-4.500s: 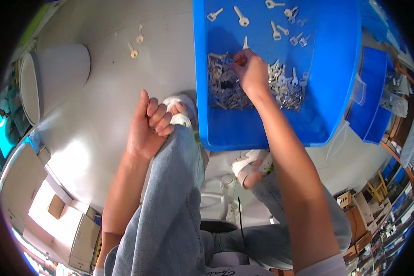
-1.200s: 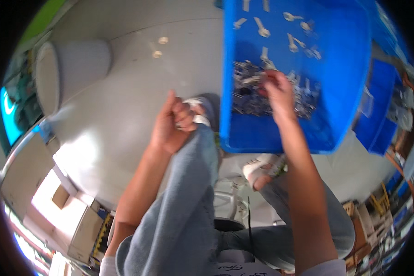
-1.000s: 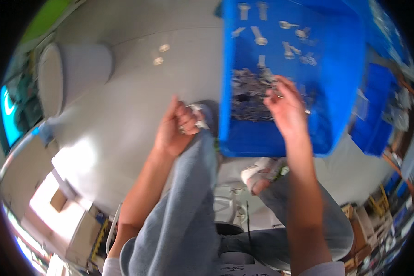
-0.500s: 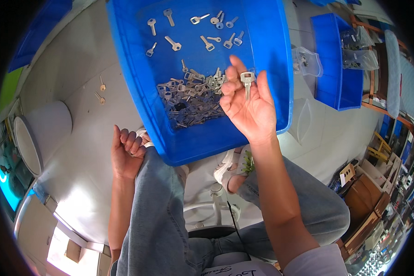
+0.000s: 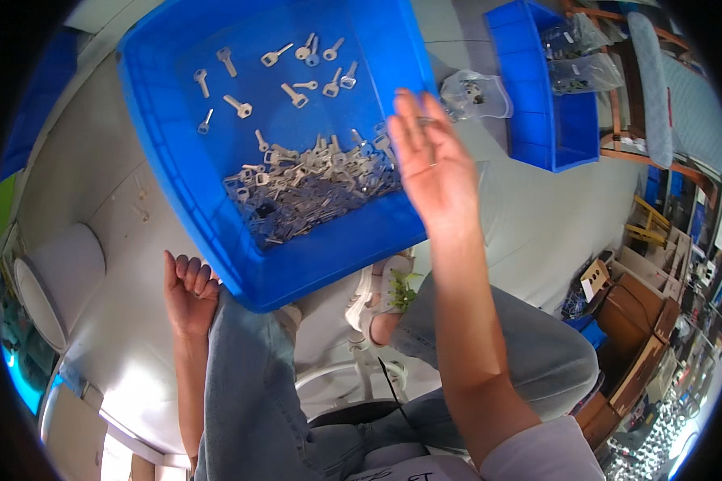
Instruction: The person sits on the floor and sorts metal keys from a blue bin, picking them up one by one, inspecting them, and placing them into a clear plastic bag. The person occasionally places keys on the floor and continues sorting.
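A large blue plastic bin (image 5: 329, 276) tilts in front of my knees. A heap of metal key blanks (image 5: 313, 188) fills its near end, and several single keys (image 5: 238, 106) lie spread apart on the bin floor beyond. Over the bin's right wall my right hand (image 5: 443, 172) is palm up, fingers stretched and slightly blurred. A key (image 5: 432, 148) lies across its fingers and palm, seen almost edge-on. Beside my left knee, just outside the bin's near left corner, my left hand (image 5: 191, 297) is curled closed, and nothing shows in it.
Two keys (image 5: 140, 212) lie on the floor to the left, near a white bucket (image 5: 84, 264). To the right are a clear bag (image 5: 477, 94) with small dark pieces and a smaller blue bin (image 5: 525, 104). Cardboard and brown boxes (image 5: 630, 317) stand at the far right.
The view has shifted, so the bin sits further left. My right hand has turned and its fingers have straightened; the key, earlier face-on, now shows edge-on. My left hand stays curled by the knee.
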A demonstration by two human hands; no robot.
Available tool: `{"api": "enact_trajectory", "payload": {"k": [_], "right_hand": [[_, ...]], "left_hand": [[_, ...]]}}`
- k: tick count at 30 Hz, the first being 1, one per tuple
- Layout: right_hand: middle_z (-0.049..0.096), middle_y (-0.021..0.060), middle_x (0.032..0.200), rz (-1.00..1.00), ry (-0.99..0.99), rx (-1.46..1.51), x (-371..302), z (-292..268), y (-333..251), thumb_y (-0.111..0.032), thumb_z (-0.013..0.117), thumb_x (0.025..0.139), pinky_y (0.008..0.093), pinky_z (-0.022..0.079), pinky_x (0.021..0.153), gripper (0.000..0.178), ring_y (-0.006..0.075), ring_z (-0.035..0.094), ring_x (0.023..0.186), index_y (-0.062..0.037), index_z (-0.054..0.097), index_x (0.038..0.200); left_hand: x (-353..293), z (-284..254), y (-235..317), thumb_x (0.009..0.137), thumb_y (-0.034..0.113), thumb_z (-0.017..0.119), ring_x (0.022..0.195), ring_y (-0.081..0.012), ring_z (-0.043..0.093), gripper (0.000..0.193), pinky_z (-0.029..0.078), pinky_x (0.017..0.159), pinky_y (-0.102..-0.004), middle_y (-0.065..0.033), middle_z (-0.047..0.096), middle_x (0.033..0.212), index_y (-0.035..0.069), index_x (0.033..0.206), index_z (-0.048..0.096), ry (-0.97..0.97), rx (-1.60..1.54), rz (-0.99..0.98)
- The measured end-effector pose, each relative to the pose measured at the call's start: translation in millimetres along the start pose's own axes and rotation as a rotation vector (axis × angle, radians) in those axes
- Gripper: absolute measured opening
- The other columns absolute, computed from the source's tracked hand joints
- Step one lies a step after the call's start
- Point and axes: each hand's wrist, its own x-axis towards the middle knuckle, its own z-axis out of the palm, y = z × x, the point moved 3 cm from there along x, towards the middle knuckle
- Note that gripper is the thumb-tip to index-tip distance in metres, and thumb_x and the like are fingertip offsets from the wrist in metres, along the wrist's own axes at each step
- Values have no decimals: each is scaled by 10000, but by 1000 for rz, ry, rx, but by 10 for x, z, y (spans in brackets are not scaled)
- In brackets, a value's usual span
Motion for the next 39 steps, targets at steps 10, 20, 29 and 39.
{"api": "enact_trajectory", "payload": {"k": [10, 20, 29, 39], "right_hand": [[448, 338, 1083, -193, 563, -366, 1171, -1155, -1321, 54, 309, 833, 517, 469, 849, 119, 447, 511, 1006, 92, 391, 910], [557, 83, 1080, 157, 170, -1594, 129, -633, -1487, -135, 521, 806, 346, 472, 728, 370, 187, 587, 858, -35, 475, 1160], [609, 98, 898, -343, 372, -1702, -679, -1869, -1306, -263, 676, 705, 299, 460, 650, 422, 187, 576, 694, -44, 552, 1043], [585, 56, 677, -387, 615, -1308, -717, -1922, -1021, -25, 522, 770, 239, 422, 538, 199, 94, 511, 599, 49, 583, 945]], "left_hand": [[-45, -28, 63, 933, 354, 369, 490, -93, 206, 398, 202, 442, -234, 20, 224, 542, 113, 617, 339, 12, -32, 10], [-499, 782, 597, 931, 331, 390, 469, -78, 200, 373, 188, 398, -214, 26, 215, 536, 129, 620, 350, -76, 316, 48], [-220, 2207, -1167, 865, 434, 471, 558, -85, 467, 306, 364, 469, -234, 46, 473, 626, 140, 796, 515, -73, 929, -522], [732, 2029, -3438, 916, 249, 402, 734, -147, 530, 231, 437, 688, -313, -39, 550, 837, 74, 1023, 508, 107, 678, -465]]}}
